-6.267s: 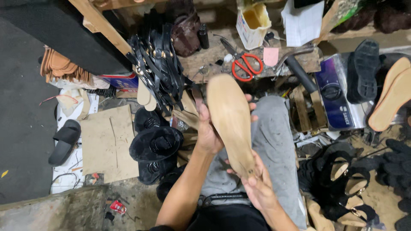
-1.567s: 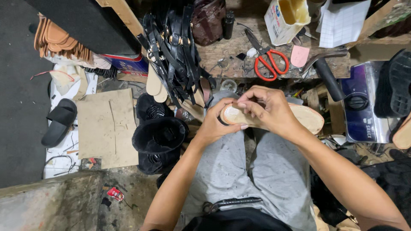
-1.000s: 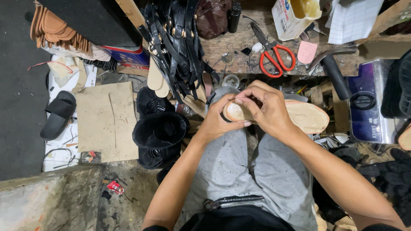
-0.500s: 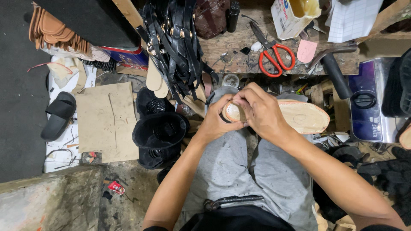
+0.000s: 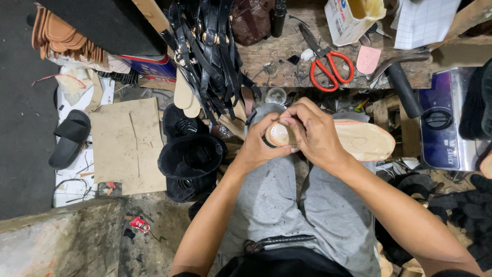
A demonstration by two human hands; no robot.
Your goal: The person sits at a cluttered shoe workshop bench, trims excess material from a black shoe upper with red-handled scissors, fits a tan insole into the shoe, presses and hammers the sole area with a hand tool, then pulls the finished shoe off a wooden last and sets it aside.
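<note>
A tan shoe sole (image 5: 361,139) lies sideways across my knees, its rounded end between both hands. My left hand (image 5: 259,149) grips that end from below, thumb along the edge. My right hand (image 5: 312,131) curls over the top of the same end, fingers pinching the rim. My grey trousers (image 5: 277,205) show beneath. The part of the sole under my fingers is hidden.
A wooden bench (image 5: 287,56) ahead holds red-handled scissors (image 5: 328,66), a small carton (image 5: 353,15) and a hammer (image 5: 402,84). Black straps (image 5: 210,56) hang at its left. Stacked black sandals (image 5: 189,159), cardboard (image 5: 128,143) and a black slide (image 5: 72,138) lie at the left; a silver appliance (image 5: 446,123) stands at the right.
Six seconds ago I held the sole lengthwise and upright. It has since been turned sideways, and both hands have closed on its left end; little has shifted in the last second.
</note>
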